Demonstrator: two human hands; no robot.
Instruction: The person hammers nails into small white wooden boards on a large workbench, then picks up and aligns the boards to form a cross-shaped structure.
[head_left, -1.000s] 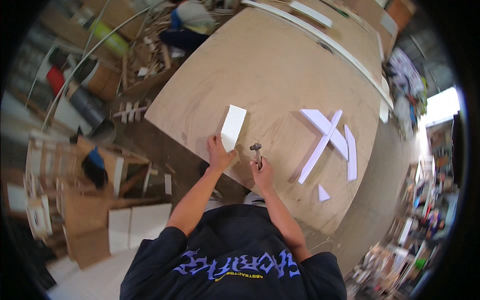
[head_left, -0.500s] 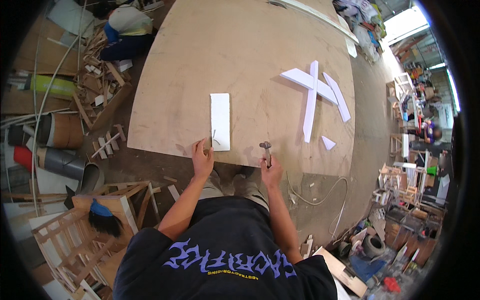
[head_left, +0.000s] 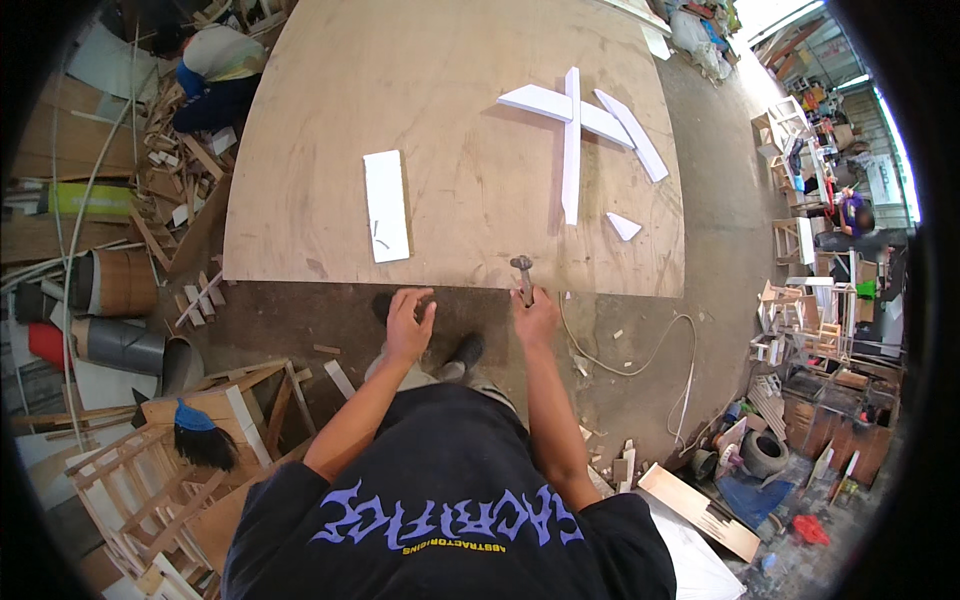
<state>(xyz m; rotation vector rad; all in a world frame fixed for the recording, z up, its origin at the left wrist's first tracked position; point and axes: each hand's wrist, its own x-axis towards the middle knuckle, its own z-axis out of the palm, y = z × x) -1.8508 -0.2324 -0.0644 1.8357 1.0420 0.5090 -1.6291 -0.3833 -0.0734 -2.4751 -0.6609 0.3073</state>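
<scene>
Just off the near edge of the large plywood sheet (head_left: 300, 190) is my left hand (head_left: 408, 325), its fingers spread and nothing in it. My right hand (head_left: 537, 320) grips a hammer (head_left: 522, 268) by the handle, with the head raised at the sheet's edge. Ahead of my left hand, a white rectangular block (head_left: 388, 195) lies flat on the sheet. A few thin nail-like pieces (head_left: 379, 238) rest on its near end. Farther right are crossed white strips (head_left: 572, 150), a slanted white strip (head_left: 633, 138) and a small white wedge (head_left: 623, 226).
A person (head_left: 215, 70) crouches by a wood-scrap heap at far left. Nearer left stand wooden frames (head_left: 150, 480) with a blue-topped brush (head_left: 205, 435). A pale cable (head_left: 655, 350) curls on the floor at right. Stools and clutter (head_left: 800, 320) line the right side.
My left hand has drawn back from beside the white block to just off the sheet's near edge. My right hand still holds the hammer. The whole view has shifted.
</scene>
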